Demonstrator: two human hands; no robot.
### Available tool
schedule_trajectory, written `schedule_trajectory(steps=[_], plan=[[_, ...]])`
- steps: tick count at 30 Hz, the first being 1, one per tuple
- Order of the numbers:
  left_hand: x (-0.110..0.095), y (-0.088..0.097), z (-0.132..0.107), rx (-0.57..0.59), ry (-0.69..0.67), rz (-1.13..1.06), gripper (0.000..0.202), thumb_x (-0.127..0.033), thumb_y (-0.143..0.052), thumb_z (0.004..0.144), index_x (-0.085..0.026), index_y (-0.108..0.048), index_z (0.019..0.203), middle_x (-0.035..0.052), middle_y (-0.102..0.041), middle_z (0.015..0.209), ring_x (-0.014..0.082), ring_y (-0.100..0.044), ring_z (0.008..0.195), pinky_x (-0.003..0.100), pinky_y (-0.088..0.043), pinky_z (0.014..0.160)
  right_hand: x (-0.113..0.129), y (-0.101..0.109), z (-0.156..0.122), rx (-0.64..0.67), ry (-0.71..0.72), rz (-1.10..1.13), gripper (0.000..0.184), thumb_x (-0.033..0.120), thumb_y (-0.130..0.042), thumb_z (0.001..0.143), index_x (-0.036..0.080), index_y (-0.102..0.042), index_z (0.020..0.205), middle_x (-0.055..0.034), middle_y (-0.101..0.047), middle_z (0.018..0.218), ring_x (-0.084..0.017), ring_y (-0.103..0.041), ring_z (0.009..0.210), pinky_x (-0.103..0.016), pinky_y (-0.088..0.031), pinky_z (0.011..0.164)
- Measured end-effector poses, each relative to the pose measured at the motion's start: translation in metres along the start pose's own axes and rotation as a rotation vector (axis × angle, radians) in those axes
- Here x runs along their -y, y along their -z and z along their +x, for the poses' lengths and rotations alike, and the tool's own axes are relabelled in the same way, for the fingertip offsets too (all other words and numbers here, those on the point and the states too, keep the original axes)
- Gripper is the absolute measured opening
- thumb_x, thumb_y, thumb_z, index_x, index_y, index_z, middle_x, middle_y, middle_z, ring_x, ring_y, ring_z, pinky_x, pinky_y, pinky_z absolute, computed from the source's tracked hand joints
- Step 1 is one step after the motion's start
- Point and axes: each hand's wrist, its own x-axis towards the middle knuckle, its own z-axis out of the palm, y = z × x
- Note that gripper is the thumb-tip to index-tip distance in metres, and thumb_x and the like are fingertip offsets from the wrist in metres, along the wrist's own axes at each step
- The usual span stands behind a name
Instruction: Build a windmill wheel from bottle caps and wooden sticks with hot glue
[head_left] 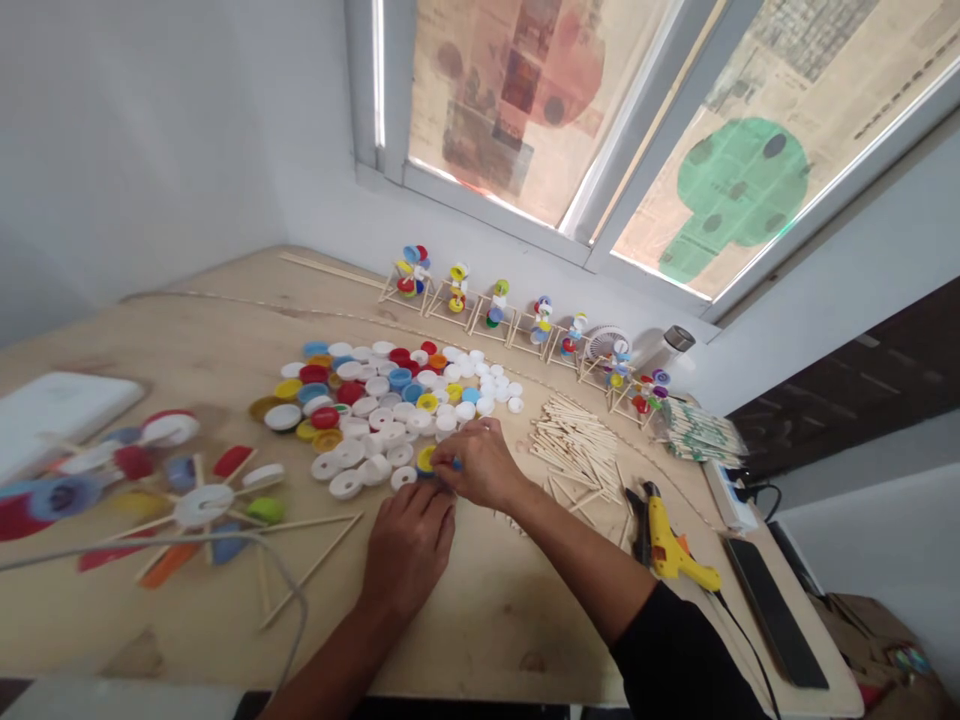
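Note:
A wide spread of coloured and white bottle caps (382, 400) lies on the wooden table (480, 600). My right hand (480, 465) is at the near edge of the pile, fingers pinched on a blue cap beside a yellow cap (426, 458). My left hand (411, 545) rests just below it, fingers curled toward the same spot; what they touch is hidden. A pile of thin wooden sticks (577, 445) lies right of my right hand.
A cap-and-stick pinwheel (206, 505) lies at the left with loose sticks around it. A row of small cap figures on stick frames (517, 320) lines the window wall. A yellow glue gun (671, 545), a phone (772, 615), a white tablet (60, 405) and a cable are nearby.

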Motion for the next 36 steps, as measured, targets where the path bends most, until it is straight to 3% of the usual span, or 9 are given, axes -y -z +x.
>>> schedule_trajectory(steps=[8, 12, 16, 20, 27, 36], plan=[[-0.001, 0.003, 0.001, -0.026, -0.023, 0.003, 0.021, -0.013, -0.051, 0.091, -0.021, -0.069, 0.085, 0.0067, -0.076, 0.09, 0.0244, -0.065, 0.081, 0.038, -0.049, 0.07, -0.008, 0.013, 0.011, -0.043, -0.028, 0.069, 0.013, 0.022, -0.069, 0.089, 0.028, -0.077, 0.097, 0.0021, -0.079, 0.094, -0.017, -0.066, 0.097, -0.034, -0.033, 0.096], [-0.002, 0.005, 0.002, -0.033, -0.032, 0.004, 0.023, -0.013, -0.05, 0.092, -0.022, -0.07, 0.087, 0.0065, -0.077, 0.091, 0.0238, -0.067, 0.082, 0.038, -0.05, 0.071, -0.02, 0.025, 0.038, -0.114, -0.189, -0.017, 0.019, 0.023, -0.06, 0.094, 0.028, -0.076, 0.104, 0.0001, -0.078, 0.104, -0.02, -0.066, 0.103, -0.036, -0.036, 0.096], [-0.003, 0.005, 0.002, -0.055, -0.043, 0.013, 0.023, -0.012, -0.05, 0.092, -0.021, -0.069, 0.086, 0.0063, -0.076, 0.09, 0.0238, -0.067, 0.083, 0.038, -0.051, 0.075, -0.029, 0.027, 0.076, -0.136, -0.249, -0.097, 0.025, 0.023, -0.054, 0.095, 0.026, -0.074, 0.11, -0.0045, -0.077, 0.107, -0.026, -0.063, 0.107, -0.041, -0.037, 0.095], [-0.005, 0.006, 0.001, -0.059, -0.032, -0.008, 0.023, -0.01, -0.049, 0.092, -0.022, -0.068, 0.087, 0.0054, -0.075, 0.087, 0.0231, -0.066, 0.082, 0.037, -0.05, 0.074, -0.029, 0.024, 0.112, -0.122, -0.225, -0.164, 0.026, 0.023, -0.054, 0.095, 0.025, -0.074, 0.113, -0.0079, -0.075, 0.114, -0.027, -0.06, 0.111, -0.042, -0.037, 0.094], [-0.005, 0.004, 0.001, -0.086, -0.024, -0.017, 0.024, -0.009, -0.047, 0.091, -0.02, -0.067, 0.087, 0.0052, -0.075, 0.089, 0.0227, -0.064, 0.082, 0.037, -0.049, 0.076, -0.022, 0.011, 0.162, -0.049, -0.116, -0.263, 0.025, 0.021, -0.057, 0.095, 0.028, -0.073, 0.113, -0.0051, -0.074, 0.12, -0.024, -0.057, 0.114, -0.039, -0.033, 0.096], [-0.005, -0.001, -0.002, -0.107, 0.001, -0.018, 0.024, -0.01, -0.047, 0.093, -0.022, -0.068, 0.088, 0.0055, -0.075, 0.09, 0.0226, -0.065, 0.085, 0.036, -0.049, 0.08, -0.02, 0.002, 0.179, -0.004, -0.068, -0.38, 0.026, 0.013, -0.051, 0.096, 0.021, -0.073, 0.107, -0.0123, -0.074, 0.118, -0.026, -0.06, 0.112, -0.042, -0.03, 0.094]])
